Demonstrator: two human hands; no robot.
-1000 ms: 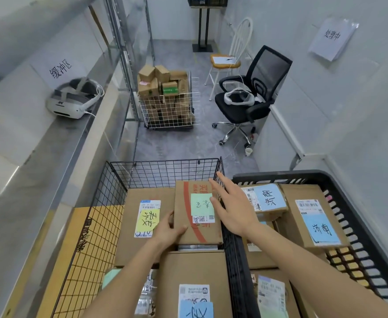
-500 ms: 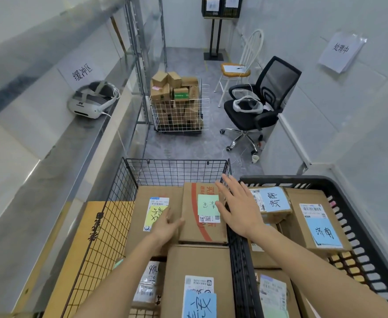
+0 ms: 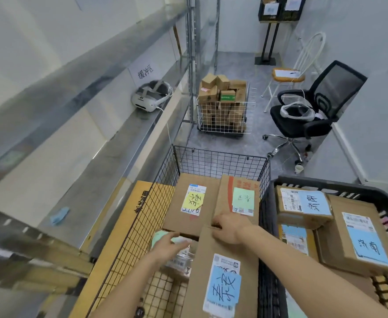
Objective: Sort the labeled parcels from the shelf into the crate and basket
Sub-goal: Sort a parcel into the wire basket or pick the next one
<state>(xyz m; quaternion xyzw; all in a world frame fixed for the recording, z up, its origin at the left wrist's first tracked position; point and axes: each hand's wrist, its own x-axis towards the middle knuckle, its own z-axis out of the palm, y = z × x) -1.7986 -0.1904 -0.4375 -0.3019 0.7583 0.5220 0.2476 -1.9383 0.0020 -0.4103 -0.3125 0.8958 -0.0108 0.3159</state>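
A black wire basket [image 3: 220, 160] holds several cardboard parcels: one with a yellow label [image 3: 191, 200], one with a green label [image 3: 241, 198], and a near one with a blue label [image 3: 222, 278]. My right hand [image 3: 230, 228] grips the far edge of the blue-labelled parcel, fingers curled over it. My left hand [image 3: 167, 247] rests on a small plastic-wrapped parcel with a pale green label [image 3: 179, 260] at the basket's left; its grip is unclear. To the right, a black plastic crate [image 3: 339, 182] holds parcels with blue labels [image 3: 362, 239].
A metal shelf [image 3: 110, 143] runs along the left with a white headset [image 3: 150, 97] on it. A flat yellow carton [image 3: 124, 226] leans beside the basket. Farther off stand a white wire cart of boxes [image 3: 225, 111], a black office chair [image 3: 312, 113] and a white chair [image 3: 296, 70].
Both hands pulled back from the green-labelled parcel. The right hand now curls over the near blue-labelled parcel's edge; the left dropped to the small wrapped parcel. The view tilted up.
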